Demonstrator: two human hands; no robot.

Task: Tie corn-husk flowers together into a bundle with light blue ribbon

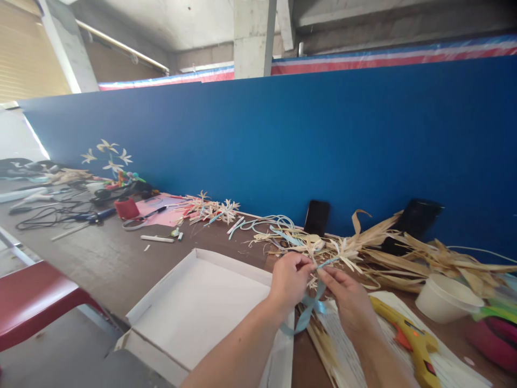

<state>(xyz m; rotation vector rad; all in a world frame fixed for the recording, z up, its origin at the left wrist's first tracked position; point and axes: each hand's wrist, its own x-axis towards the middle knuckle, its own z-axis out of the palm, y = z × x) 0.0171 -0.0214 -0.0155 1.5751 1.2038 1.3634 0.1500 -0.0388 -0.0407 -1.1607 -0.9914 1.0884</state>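
Far left: red plastic chair (40, 302) at the front edge of the brown surface (117, 269); tangled dark cables (56, 215) lie on top.
Back left: standing spray of pale star-shaped flowers (113, 166) near the blue partition (258, 129).
Left of middle: small red plastic holder (126, 208) beside pink paper sheet (165, 213); short white stick (157, 238) in front.
Middle: open white cardboard box (205, 307), at the front edge; loose pale flowers (220, 210) behind, toward the back edge.
Left hand: bare (288, 283), over the box's right side; fingers together, clamped on the thin blue-wrapped stem (329, 262).
Stem: held above the surface, right of middle, between the hands; glossy light-blue ribbon (309, 315) hangs below.
Back edge: black phone (317, 217) leans on the partition.
Right hand: bare (353, 304), thumb and forefinger together, clamped on the stem near the ribbon.
Right: yellow glue gun (416, 339) on white paper (452, 361); white plastic cup (446, 297) behind it; dry tan husk strips (444, 261) along the back edge.
Far right: magenta object, blurred (493, 342).
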